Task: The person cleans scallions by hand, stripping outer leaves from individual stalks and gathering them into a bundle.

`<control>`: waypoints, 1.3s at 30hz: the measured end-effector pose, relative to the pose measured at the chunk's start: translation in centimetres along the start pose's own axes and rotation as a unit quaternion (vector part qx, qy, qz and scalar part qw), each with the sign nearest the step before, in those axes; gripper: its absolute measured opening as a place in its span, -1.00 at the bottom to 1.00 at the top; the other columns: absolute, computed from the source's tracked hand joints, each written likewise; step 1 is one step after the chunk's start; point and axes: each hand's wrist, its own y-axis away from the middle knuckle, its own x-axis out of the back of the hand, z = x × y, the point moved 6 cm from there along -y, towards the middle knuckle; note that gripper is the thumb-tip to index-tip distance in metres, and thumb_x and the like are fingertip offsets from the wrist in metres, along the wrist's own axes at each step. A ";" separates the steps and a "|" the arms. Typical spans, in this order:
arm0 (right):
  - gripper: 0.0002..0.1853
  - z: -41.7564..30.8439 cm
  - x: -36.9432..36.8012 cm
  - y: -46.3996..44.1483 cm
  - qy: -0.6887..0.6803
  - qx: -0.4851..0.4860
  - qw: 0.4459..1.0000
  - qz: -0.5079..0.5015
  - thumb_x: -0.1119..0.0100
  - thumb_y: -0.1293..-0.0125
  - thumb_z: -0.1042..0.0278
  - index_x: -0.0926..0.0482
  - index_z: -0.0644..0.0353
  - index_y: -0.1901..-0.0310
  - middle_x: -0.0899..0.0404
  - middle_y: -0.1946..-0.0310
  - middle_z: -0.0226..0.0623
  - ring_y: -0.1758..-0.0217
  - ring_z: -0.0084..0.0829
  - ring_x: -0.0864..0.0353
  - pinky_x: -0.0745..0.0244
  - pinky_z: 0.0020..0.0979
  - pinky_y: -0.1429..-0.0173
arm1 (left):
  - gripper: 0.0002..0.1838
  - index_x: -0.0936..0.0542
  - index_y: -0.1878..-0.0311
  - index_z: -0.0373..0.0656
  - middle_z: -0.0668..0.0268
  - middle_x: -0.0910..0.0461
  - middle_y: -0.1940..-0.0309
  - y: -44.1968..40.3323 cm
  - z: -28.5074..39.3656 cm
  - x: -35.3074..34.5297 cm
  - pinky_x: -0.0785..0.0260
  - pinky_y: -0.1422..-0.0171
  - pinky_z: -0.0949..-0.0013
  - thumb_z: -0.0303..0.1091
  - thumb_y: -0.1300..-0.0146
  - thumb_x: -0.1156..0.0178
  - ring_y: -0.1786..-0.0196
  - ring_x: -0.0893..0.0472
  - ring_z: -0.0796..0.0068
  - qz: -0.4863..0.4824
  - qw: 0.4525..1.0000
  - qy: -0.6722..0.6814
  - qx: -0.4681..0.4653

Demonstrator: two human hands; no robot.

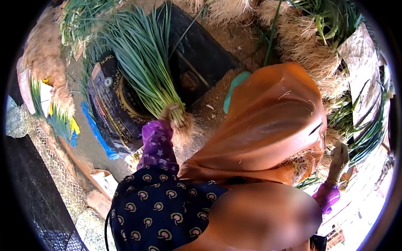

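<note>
Onions [144, 62] with long green leaves are lying in a bunch between ten and eleven o'clock of the head view, their tips pointing towards eleven and their pale roots [184, 129] towards five. Just off the centre, towards nine or ten o'clock, the left hand [169, 112] is gripping the lower stems just above the roots, pinching them together, though some of its fingers are hiding from sight. A purple sleeve [158, 145] with pale stars is covering that arm. Between three and four o'clock, the right hand [338, 161] is hanging at the edge of an orange-brown apron [268, 121], near more leaves [365, 142]; whether it is pinching anything or lying loose, I cannot tell. Between nine and ten o'clock, a dark printed sack [109, 98] is standing just beside the bunch, with a blue strip [95, 129] running along its outer side. At twelve o'clock, a black sheet [205, 52] is lying on the ground, and some of the bunch's leaves are overlapping it. Towards two o'clock, a heap of rooty bundles [307, 52] is filling the edge, with a pale wrap [360, 73] resting beside it.
</note>
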 end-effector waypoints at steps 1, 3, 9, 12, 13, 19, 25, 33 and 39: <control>-0.85 0.1 0.0 -0.2 0.008 -0.002 1.000 -0.001 -0.04 -0.33 0.35 -0.55 0.21 0.21 -0.46 0.41 -0.52 0.46 -0.69 -0.31 -0.24 -0.64 0.35 | -0.50 -0.47 -0.08 -0.27 0.14 -0.52 -0.06 -1.4 -1.0 -0.1 -0.26 -0.27 0.09 -0.25 -0.04 -0.18 0.06 -0.57 0.20 -0.005 1.000 0.000 0.007; -0.84 -1.2 0.1 -0.4 0.048 0.111 0.993 -0.014 -0.02 -0.34 0.34 -0.55 0.22 0.23 -0.46 0.39 -0.49 0.46 -0.66 -0.33 -0.26 -0.62 0.34 | -0.48 -0.47 -0.12 -0.20 0.15 -0.43 -0.18 -5.3 -4.2 -1.5 0.07 -0.43 0.05 -0.23 -0.06 -0.20 -0.15 -0.44 0.24 -0.237 0.958 0.157 0.026; -0.78 1.6 6.0 2.9 -0.029 -0.042 0.998 0.020 0.03 -0.37 0.28 -0.54 0.24 0.15 -0.51 0.35 -0.41 0.36 -0.61 -0.43 -0.37 -0.54 0.30 | -0.54 -0.45 -0.06 -0.19 0.17 -0.44 -0.01 -7.4 -6.3 1.9 0.00 -0.18 0.13 -0.19 -0.11 -0.18 0.04 -0.43 0.28 -0.151 0.988 0.018 0.008; -0.77 4.9 6.7 6.7 -0.146 -0.114 0.982 -0.045 -0.05 -0.33 0.29 -0.55 0.23 0.09 -0.55 0.37 -0.39 0.40 -0.58 -0.48 -0.42 -0.56 0.35 | -0.57 -0.45 -0.02 -0.19 0.19 -0.45 0.09 -9.1 -3.1 1.5 -0.04 -0.03 0.17 -0.16 -0.14 -0.17 0.16 -0.42 0.31 -0.135 0.989 -0.050 0.018; -0.77 7.8 6.0 7.8 -0.158 -0.189 0.962 -0.116 -0.11 -0.28 0.29 -0.57 0.20 0.10 -0.59 0.32 -0.34 0.33 -0.57 -0.54 -0.47 -0.57 0.30 | -0.58 -0.44 -0.01 -0.18 0.19 -0.45 0.12 -9.3 -1.9 2.0 -0.05 0.02 0.19 -0.15 -0.15 -0.16 0.19 -0.42 0.32 -0.116 0.990 -0.075 0.022; -0.41 11.1 8.1 11.6 0.100 -0.146 0.984 -0.027 -0.35 -0.06 0.11 -0.45 0.14 -0.12 -0.60 0.13 -0.03 0.08 -0.26 -0.62 -0.51 -0.31 0.02 | -0.63 -0.42 0.07 -0.17 0.22 -0.47 0.32 -7.2 7.6 3.5 -0.14 0.31 0.28 -0.10 -0.21 -0.14 0.42 -0.41 0.37 -0.033 0.982 -0.185 -0.016; -0.60 8.7 11.2 2.0 0.224 -0.168 0.953 0.113 -0.30 -0.07 0.02 -0.60 0.19 0.22 -0.62 0.44 -0.12 0.39 -0.30 -0.65 -0.51 -0.34 0.38 | -0.64 -0.40 0.14 -0.16 0.25 -0.49 0.53 0.7 19.7 -3.5 -0.22 0.61 0.37 -0.05 -0.27 -0.11 0.66 -0.40 0.43 -0.042 0.954 -0.241 -0.174; -0.55 3.7 12.6 -0.1 -0.417 -0.076 0.905 -0.026 -0.40 0.01 0.31 -0.52 0.42 0.12 -0.58 0.40 -0.24 0.36 -0.50 -0.56 -0.51 -0.53 0.32 | -0.68 -0.46 0.00 -0.30 0.20 -0.59 0.22 36.2 28.3 -20.6 -0.43 0.11 0.50 -0.25 -0.35 -0.02 0.28 -0.56 0.55 -0.227 0.738 -0.126 -0.623; -0.76 -1.9 3.4 5.9 -0.622 0.020 0.759 -0.193 -0.21 -0.24 0.36 -0.53 0.25 0.09 -0.58 0.42 -0.44 0.45 -0.65 -0.50 -0.42 -0.62 0.37 | -0.53 -0.36 -0.14 -0.27 0.05 -0.50 0.03 45.7 10.9 -37.5 -0.51 0.22 0.41 -0.08 -0.37 0.07 0.25 -0.61 0.37 -0.632 0.674 -0.263 -0.278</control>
